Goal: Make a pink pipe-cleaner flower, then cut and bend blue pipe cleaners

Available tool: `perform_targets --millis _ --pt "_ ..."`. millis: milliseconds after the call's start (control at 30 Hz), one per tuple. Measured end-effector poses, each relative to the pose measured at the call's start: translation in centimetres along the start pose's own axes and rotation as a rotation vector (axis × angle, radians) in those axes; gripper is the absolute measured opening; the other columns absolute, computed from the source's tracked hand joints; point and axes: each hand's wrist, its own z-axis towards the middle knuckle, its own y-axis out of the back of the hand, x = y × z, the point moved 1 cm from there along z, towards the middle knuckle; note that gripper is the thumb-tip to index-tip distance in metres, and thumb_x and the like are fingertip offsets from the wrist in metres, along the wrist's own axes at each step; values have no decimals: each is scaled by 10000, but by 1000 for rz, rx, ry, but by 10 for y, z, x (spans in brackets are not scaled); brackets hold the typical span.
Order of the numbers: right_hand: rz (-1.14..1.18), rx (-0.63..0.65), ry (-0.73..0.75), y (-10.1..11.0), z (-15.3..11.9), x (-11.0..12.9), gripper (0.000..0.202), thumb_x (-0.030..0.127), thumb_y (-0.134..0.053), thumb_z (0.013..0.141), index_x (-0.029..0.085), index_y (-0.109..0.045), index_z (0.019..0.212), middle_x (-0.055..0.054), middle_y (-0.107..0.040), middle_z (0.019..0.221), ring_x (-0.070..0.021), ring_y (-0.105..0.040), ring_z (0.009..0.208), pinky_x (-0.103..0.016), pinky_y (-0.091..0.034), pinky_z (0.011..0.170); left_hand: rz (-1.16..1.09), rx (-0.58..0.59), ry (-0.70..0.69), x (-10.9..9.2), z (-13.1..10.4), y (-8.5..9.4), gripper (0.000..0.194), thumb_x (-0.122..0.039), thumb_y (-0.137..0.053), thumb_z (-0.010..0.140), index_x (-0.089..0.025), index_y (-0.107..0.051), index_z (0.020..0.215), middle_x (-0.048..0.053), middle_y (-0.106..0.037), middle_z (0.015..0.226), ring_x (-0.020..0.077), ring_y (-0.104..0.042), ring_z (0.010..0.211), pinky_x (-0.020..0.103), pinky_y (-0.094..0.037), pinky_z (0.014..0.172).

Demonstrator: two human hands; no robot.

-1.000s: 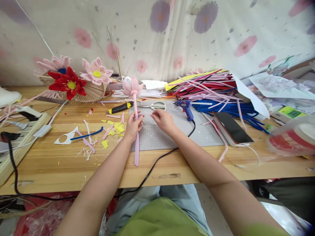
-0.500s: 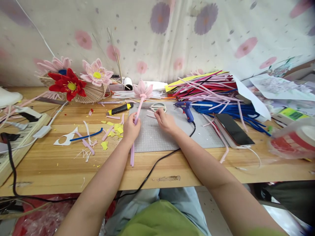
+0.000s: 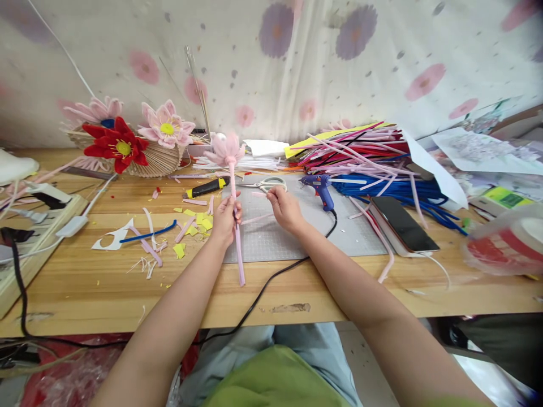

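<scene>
Pink flower (image 3: 229, 154), held above the counter (image 3: 97, 299) and grey mat (image 3: 271, 243), clasped round the stem (image 3: 239, 254) by the left hand (image 3: 224, 221); cannot tell whether grasping anything with the curled right hand (image 3: 285, 208), between stem and glue gun (image 3: 321, 191), near scissors (image 3: 263, 184)

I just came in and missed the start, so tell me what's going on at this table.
A person holds a pink flower by its stem in the left hand. The right hand is over the gray mat, its fingertips close together; whether they grip anything is hard to tell. Scissors and a glue gun lie near the mat's far edge, and yellow scraps are scattered to the left. A red flower sits farther back on that side.
</scene>
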Motion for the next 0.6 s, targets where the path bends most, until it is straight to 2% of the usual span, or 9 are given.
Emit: perform_targets --millis 100,200,433,600 --pt "97 43 -78 -2 2 -2 255 391 -319 888 203 -475 815 -16 -550 691 -148 -485 618 -255 -316 590 -61 33 84 4 -2 -3 160 -145 -504 796 -140 -604 921 -46 -431 584 13 -347 396 128 -256 350" --pt "194 12 -156 -4 3 -7 251 407 -360 864 201 -461 761 3 -501 644 -132 -439 585 -254 -313 585 -115 83 128 6 -3 -6 197 -75 -495 766 -122 -601 924 -31 -452 612 20 -394 442 130 -293 381" --pt "425 15 -184 -5 7 -11 322 485 -455 795 184 -501 691 21 -420 587 -106 -347 544 -251 -276 539 20 145 54 14 -1 -6 293 -82 -570 717 -144 -596 1003 -21 -496 670 47 -464 539 154 -378 452" --pt "476 48 -209 -5 7 -6 394 560 -497 744 178 -497 649 27 -405 574 -95 -328 544 -247 -267 532 38 171 80 14 -3 -6 308 -102 -582 717 -172 -597 1016 -27 -478 691 35 -437 529 137 -343 419"
